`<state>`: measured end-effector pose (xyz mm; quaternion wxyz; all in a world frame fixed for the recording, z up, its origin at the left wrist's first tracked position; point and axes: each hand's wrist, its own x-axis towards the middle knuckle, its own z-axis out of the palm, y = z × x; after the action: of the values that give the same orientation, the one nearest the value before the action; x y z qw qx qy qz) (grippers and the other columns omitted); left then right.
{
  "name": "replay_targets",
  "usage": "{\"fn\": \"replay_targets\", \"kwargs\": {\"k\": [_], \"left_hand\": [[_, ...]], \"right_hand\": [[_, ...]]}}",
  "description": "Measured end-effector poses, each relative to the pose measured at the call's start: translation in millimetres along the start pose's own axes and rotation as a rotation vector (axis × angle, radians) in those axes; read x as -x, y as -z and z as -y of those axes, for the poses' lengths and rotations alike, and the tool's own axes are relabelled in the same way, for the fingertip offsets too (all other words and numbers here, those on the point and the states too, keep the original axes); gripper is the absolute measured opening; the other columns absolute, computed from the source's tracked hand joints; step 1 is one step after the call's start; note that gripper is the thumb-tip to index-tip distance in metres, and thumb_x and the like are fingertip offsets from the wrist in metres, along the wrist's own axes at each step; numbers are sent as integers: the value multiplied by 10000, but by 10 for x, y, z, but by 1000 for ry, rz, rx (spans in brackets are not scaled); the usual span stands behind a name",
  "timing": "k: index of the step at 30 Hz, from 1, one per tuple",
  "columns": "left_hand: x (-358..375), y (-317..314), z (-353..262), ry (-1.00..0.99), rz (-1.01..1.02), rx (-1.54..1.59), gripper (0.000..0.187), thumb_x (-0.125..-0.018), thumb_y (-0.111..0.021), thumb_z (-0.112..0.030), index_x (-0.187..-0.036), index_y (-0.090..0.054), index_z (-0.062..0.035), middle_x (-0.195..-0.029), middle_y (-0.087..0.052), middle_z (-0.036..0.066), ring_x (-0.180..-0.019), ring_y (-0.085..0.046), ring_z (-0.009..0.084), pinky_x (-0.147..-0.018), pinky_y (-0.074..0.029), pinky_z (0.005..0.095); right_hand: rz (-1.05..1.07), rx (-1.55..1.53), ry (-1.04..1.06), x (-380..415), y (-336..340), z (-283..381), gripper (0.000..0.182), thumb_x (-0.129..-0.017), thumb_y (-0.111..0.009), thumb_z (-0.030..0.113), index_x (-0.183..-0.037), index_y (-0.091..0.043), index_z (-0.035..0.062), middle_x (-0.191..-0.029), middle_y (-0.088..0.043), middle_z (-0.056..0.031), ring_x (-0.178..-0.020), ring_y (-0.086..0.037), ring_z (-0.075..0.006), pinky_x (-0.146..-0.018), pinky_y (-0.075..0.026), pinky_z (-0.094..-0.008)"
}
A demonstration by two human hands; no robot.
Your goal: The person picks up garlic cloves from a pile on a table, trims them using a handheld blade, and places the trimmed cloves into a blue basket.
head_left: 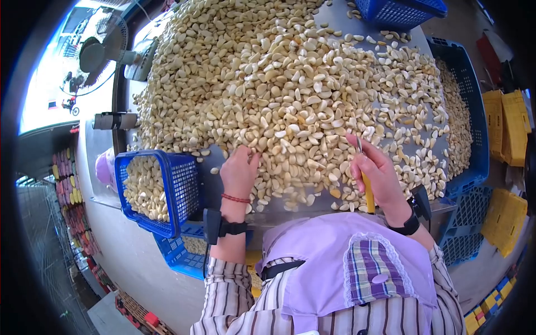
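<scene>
A large heap of pale, curved nut-like pieces [268, 84] covers the metal table [210, 178]. At the heap's near left edge is my left hand [240, 169], its fingers bent together against the pieces; what they hold, if anything, is too small to tell. My right hand [375, 170], over the near right part of the heap, is closed around a yellow-handled tool [368, 191] with a short metal tip pointing away from me. Some pieces near the table's front edge between the hands are blurred.
A blue basket [184, 184] full of pieces stands left of my left hand. Another blue basket [399, 14] is at the far right, and a big blue crate [477, 111] holds pieces beyond the right edge. A fan [97, 56] stands at the far left.
</scene>
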<state>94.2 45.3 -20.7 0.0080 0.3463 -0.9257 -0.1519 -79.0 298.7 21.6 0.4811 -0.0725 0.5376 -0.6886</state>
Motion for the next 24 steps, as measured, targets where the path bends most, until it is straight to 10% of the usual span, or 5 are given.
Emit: {"fn": "replay_targets", "kwargs": {"k": [8, 15, 18, 21, 24], "left_hand": [[-124, 293, -42, 17, -35, 1684, 126, -929, -471, -128, -982, -540, -37, -827, -623, 65, -495, -417, 67, -415, -331, 201], [-590, -212, -287, -664, -77, 275, 401, -848, -654, -308, -1160, -607, -60, -810, -636, 76, -605, -596, 170, -536, -474, 260], [-128, -472, -887, -471, -78, 23, 419, -823, -670, -329, -1156, -606, -84, -867, -651, 96, -659, -635, 233, -549, -501, 323], [-58, -655, -1048, -542, 68, 248, 453, -859, -636, -310, -1229, -542, -67, -821, -643, 74, -616, -630, 184, -501, -484, 294], [-158, -385, -1186, 68, 383, 1285, 354, -964, -458, -289, -1205, -546, -45, -692, -568, -16, -544, -565, 64, -437, -416, 208]], "right_hand": [[-30, -20, -14, -17, 15, -9, 425, -934, -472, 164, -1335, -454, 27, -711, -512, -7, -518, -440, -43, -478, -386, -168], [-57, 11, -61, -26, -25, 46, 414, -933, -453, 131, -1333, -453, 25, -709, -508, -2, -520, -440, -44, -472, -382, -168], [-68, -7, -37, 4, 6, 8, 416, -936, -460, 143, -1336, -449, 30, -705, -506, -3, -509, -441, -48, -466, -379, -170], [-95, -155, 51, -45, 116, -19, 430, -951, -475, 207, -1345, -440, 40, -713, -531, -14, -489, -456, -59, -465, -379, -171], [-215, -58, 198, 17, 350, 125, 445, -956, -477, 234, -1351, -429, 35, -732, -559, -21, -496, -473, -59, -462, -381, -171]]}}
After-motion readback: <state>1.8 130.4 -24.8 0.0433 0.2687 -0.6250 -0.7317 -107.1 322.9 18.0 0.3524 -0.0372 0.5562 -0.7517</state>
